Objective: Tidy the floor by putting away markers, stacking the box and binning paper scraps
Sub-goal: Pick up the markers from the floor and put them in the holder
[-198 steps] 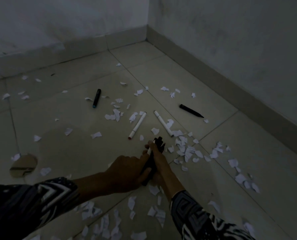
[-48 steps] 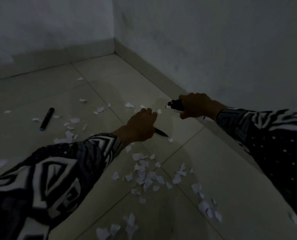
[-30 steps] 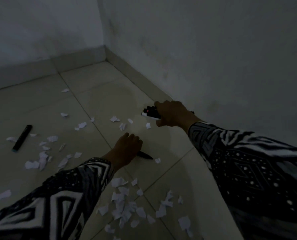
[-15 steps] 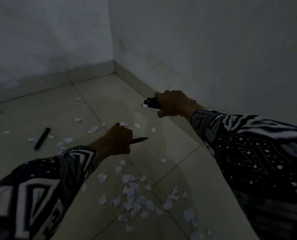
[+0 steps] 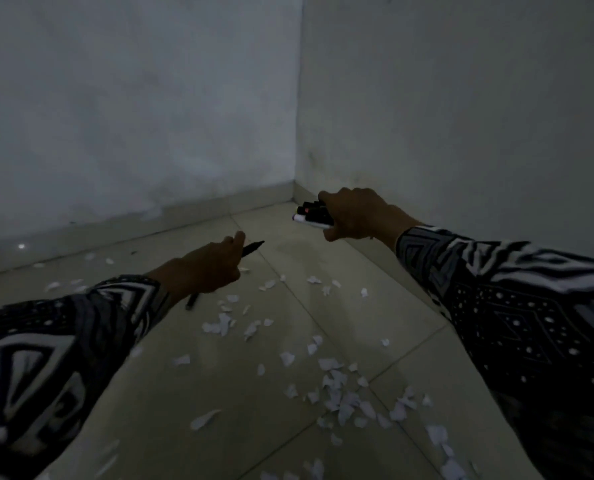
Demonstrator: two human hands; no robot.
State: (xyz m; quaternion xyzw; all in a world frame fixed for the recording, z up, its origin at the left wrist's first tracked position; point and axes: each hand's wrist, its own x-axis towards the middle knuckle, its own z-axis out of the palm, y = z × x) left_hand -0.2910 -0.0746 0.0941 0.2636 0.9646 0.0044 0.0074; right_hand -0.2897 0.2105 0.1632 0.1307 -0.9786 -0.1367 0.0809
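Observation:
My left hand point(image 5: 209, 270) grips a black marker point(image 5: 254, 246) in a fist above the floor. The marker's tip points toward the corner, and a dark end shows below the fist. My right hand point(image 5: 354, 216) is raised near the right wall and holds a bundle of several markers point(image 5: 311, 214), black and white, with their ends sticking out to the left. White paper scraps point(image 5: 340, 393) lie scattered over the tiled floor point(image 5: 288, 258), thickest at the lower middle. A smaller patch of scraps point(image 5: 219, 327) lies under my left wrist. No box or bin is in view.
Two pale walls meet in a corner point(image 5: 297, 161) straight ahead, with a low skirting point(image 5: 184, 213) along the floor. The room is dim. A few scraps point(image 5: 53, 285) lie far left by the skirting.
My left hand has picked the black marker up off the floor and lifted it. My right hand still holds the marker bundle. The view has tilted up toward the corner.

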